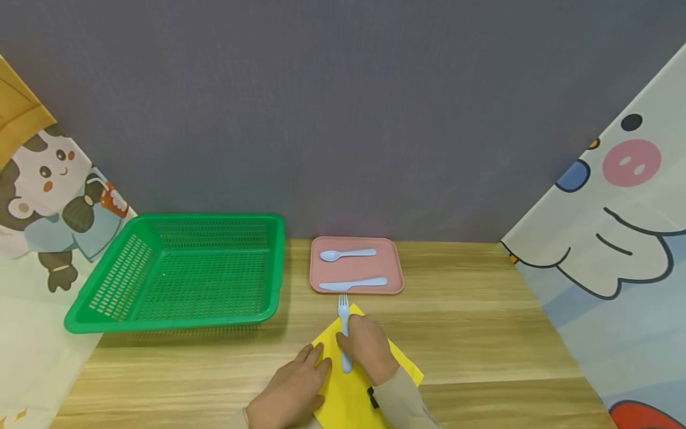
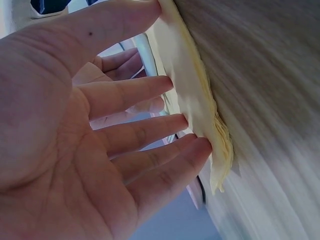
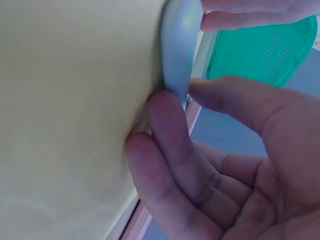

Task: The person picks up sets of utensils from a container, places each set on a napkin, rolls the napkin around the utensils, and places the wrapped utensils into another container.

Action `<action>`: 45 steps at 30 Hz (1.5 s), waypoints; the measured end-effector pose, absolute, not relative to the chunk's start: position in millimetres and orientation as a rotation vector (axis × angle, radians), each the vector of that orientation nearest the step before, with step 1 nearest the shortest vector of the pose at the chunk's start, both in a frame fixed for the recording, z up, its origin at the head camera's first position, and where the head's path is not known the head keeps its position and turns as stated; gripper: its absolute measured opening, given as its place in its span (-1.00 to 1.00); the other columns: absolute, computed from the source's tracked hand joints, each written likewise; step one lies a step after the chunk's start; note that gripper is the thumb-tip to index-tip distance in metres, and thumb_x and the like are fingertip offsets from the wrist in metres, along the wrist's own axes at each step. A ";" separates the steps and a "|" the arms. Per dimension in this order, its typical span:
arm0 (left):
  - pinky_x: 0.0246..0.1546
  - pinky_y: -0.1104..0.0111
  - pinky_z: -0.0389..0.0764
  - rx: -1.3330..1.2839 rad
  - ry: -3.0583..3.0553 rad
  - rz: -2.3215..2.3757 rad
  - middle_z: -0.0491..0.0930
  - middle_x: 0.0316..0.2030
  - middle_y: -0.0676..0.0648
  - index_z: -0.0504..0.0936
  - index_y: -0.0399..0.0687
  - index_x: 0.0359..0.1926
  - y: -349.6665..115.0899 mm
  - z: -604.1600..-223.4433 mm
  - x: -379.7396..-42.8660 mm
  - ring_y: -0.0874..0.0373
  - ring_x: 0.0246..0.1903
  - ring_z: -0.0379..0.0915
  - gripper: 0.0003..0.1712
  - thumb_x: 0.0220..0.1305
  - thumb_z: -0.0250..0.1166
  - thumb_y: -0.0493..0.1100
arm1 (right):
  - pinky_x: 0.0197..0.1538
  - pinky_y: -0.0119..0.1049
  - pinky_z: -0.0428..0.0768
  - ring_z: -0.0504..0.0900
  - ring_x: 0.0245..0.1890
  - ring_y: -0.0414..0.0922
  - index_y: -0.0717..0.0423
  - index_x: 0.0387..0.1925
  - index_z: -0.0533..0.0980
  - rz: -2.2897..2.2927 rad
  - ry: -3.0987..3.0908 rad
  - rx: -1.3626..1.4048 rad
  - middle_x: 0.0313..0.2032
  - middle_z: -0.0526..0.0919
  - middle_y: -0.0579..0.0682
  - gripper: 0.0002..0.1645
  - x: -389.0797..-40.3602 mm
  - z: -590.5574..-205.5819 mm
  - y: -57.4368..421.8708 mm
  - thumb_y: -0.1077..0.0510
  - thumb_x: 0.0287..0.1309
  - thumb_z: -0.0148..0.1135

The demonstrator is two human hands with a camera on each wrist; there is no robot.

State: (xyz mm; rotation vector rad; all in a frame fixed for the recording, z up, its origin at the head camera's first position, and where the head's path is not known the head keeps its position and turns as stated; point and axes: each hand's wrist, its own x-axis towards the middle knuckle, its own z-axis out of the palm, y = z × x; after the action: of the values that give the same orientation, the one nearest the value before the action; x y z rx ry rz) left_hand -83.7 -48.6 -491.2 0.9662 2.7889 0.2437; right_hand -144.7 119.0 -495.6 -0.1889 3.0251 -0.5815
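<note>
A yellow napkin [image 1: 339, 393], its edge showing several thin layers in the left wrist view, lies at an angle near the front of the table. On its left part rests my left hand [image 1: 295, 384], the fingers fairly straight and the fingertips touching the napkin [image 2: 192, 95]. My right hand [image 1: 368, 348] pinches a light blue plastic fork [image 1: 346, 361] between thumb and fingers, over the napkin. The fork's tines point away from me, close to the pink tray [image 1: 356, 268]. In the right wrist view the rounded end of the fork's handle [image 3: 181, 45] shows above the fingers.
The tray stands against the grey back panel [image 1: 343, 119], with a light blue spoon [image 1: 348, 254] and knife [image 1: 354, 284] lying on it. To its left sits a green perforated basket [image 1: 200, 325]. Printed cartoon panels [image 1: 632, 256] flank the wooden table [image 1: 482, 333].
</note>
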 end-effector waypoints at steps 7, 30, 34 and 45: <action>0.02 0.15 0.44 0.985 2.798 0.251 0.27 0.20 -0.25 0.42 -0.15 0.15 -49.8 -488.1 -88.2 -0.13 0.17 0.22 -0.33 0.08 0.32 0.09 | -0.75 -0.42 0.31 0.30 -0.78 -0.24 0.09 -0.66 0.37 -0.613 3.040 -0.227 -0.76 0.33 -0.11 -0.65 -151.5 -489.8 127.8 0.03 0.05 0.28; -0.02 0.16 0.48 1.056 3.151 0.219 0.41 0.06 -0.32 0.44 -0.32 0.08 -43.3 -486.1 -156.4 -0.13 0.05 0.36 -0.37 0.14 0.27 0.06 | -0.46 -0.32 0.48 0.47 -0.51 -0.17 0.06 -0.47 0.51 -0.293 3.232 -0.811 -0.56 0.45 -0.12 -0.94 -231.3 -469.6 179.0 0.24 0.00 0.26; 0.03 0.17 0.43 1.092 3.196 0.168 0.41 0.05 -0.36 0.44 -0.38 0.06 -41.0 -493.0 -170.4 -0.16 0.06 0.36 -0.37 0.13 0.28 0.03 | -0.33 -0.32 0.53 0.52 -0.40 -0.14 0.08 -0.37 0.57 -0.219 3.182 -0.918 -0.45 0.53 -0.07 -0.89 -246.3 -473.8 180.4 0.28 -0.02 0.28; 0.04 0.18 0.43 1.018 3.146 0.184 0.41 0.06 -0.35 0.43 -0.44 0.08 -36.4 -498.3 -184.1 -0.17 0.08 0.34 -0.39 0.18 0.23 -0.02 | -0.34 -0.33 0.53 0.51 -0.37 -0.17 -0.03 -0.39 0.58 -0.018 3.057 -0.932 -0.45 0.50 -0.16 -0.94 -264.1 -490.0 173.0 0.14 0.04 0.31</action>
State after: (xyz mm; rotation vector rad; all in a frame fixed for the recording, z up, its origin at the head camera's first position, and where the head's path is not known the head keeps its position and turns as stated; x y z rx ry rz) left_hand -184.1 -36.4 -498.3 1.0176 3.1458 0.1845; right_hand -264.1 173.0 -490.0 -0.9316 3.0573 -0.0178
